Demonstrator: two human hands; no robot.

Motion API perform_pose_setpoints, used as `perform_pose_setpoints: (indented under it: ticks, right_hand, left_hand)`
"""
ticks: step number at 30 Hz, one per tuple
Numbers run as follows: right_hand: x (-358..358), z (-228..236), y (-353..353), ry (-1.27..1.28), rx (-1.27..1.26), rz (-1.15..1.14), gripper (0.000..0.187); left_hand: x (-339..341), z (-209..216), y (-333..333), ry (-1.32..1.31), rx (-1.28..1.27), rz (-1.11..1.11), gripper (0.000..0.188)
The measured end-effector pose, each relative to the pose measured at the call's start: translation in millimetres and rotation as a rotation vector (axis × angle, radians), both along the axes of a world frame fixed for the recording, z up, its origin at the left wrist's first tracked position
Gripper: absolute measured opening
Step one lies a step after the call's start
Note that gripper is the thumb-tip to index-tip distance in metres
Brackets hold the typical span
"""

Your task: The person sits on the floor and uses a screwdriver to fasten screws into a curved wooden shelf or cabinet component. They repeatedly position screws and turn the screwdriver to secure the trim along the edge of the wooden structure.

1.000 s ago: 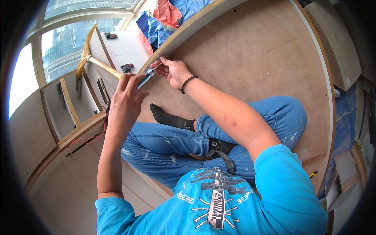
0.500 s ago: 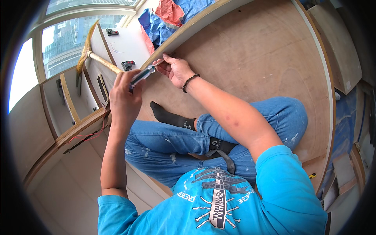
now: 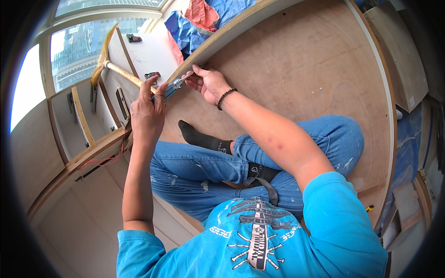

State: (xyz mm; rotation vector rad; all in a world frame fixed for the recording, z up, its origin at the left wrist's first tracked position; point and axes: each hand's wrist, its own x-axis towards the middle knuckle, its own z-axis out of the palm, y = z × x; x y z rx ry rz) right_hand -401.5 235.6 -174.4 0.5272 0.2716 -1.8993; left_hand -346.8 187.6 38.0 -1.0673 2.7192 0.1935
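Observation:
A screwdriver (image 3: 173, 88) with a clear, dark-striped handle points up and to the right, toward the raised wooden rim (image 3: 218, 42) of the plywood panel. Around the back of its handle are the thumb and fingers of my left hand (image 3: 147, 109), in a loose hold. My right hand (image 3: 212, 86), wearing a dark beaded bracelet, pinches the thin shaft ahead of the handle, close by the rim. The shaft's tip and any screw there are hidden by the right fingers.
I sit cross-legged on the plywood panel (image 3: 296, 69). A broom (image 3: 121, 72) leans at the left near open cabinet compartments (image 3: 69, 111) and a window. Blue and red sheeting (image 3: 187, 34) lies beyond the rim. A yellow-and-black tool (image 3: 369, 208) lies by my right side.
My left fingers have loosened and shifted on the screwdriver handle, which has turned a little and shows more of its length. My right hand stays almost in place.

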Motion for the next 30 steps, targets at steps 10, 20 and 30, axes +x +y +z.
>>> perform_pose_setpoints:
  ticks: [10, 20, 30]
  right_hand:
    - [0.3, 1.8, -1.7, -0.003, 0.027, 0.022, 0.031]
    - [-9.4, 2.1, -2.1, -0.138, 0.191, 0.006, 0.031]
    - [-15.4, -11.5, -3.2, -0.064, 0.244, 0.11, 0.031]
  left_hand:
    - [15.9, -16.3, -15.2, 0.118, -0.01, -0.094, 0.03]
    - [27.6, -15.6, 9.5, 0.157, -0.071, -0.478, 0.024]
    - [21.8, -20.3, 3.9, 0.059, -0.157, -0.402, 0.039]
